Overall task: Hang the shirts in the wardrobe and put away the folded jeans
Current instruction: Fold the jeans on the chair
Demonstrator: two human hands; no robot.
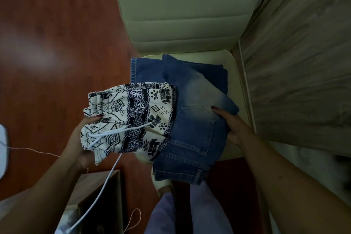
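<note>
A stack of folded blue jeans (pixel 191 119) lies on the seat of a pale cream chair (pixel 182 15). On its left part rests a folded white garment with a dark blue elephant print and a white drawstring (pixel 133 118). My left hand (pixel 81 142) grips the printed garment at its left end, thumb on top. My right hand (pixel 233 127) holds the right edge of the top jeans, thumb on the denim and fingers curled underneath. A second pair of jeans (pixel 144 70) shows beneath, toward the chair back.
Reddish wooden floor (pixel 57 43) spreads to the left. A grey wood-grain panel (pixel 303 62) stands close on the right. A small wooden box (pixel 100 195) and a white cable (pixel 95 201) are at the lower left, and my legs in lilac trousers (pixel 190 211) are below.
</note>
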